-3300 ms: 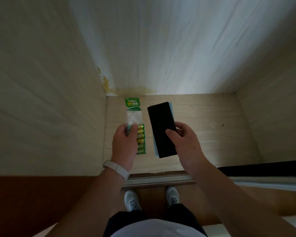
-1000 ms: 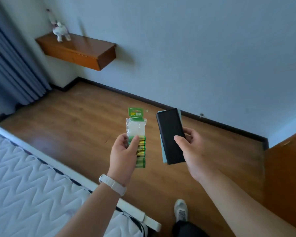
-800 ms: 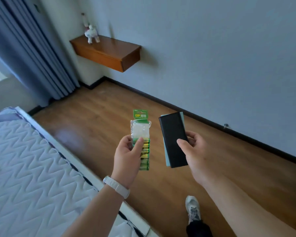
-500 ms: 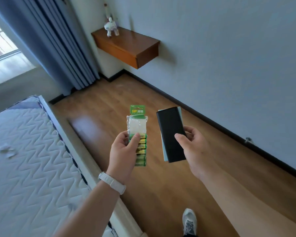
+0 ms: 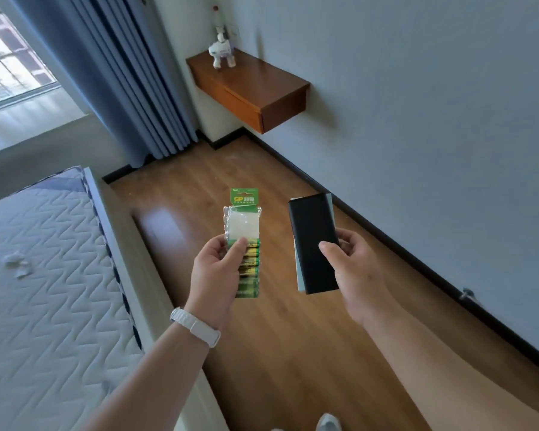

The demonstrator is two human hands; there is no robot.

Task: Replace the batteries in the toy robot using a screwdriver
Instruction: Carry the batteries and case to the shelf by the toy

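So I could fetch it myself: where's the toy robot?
Find the blue curtain in the corner; just right of it a brown wooden shelf juts from the wall. The toy robot stands at its far end, small and white, the only thing on it.

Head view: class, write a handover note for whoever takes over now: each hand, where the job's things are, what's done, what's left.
Left hand grips the GP battery pack.
Right hand grips a flat black case, something pale blue behind it.
Toy robot stands on the wooden wall shelf, untouched.
Done: batteries in hand.
Left: no screwdriver in view; reach the toy, unscrew its cover, swap batteries, close.
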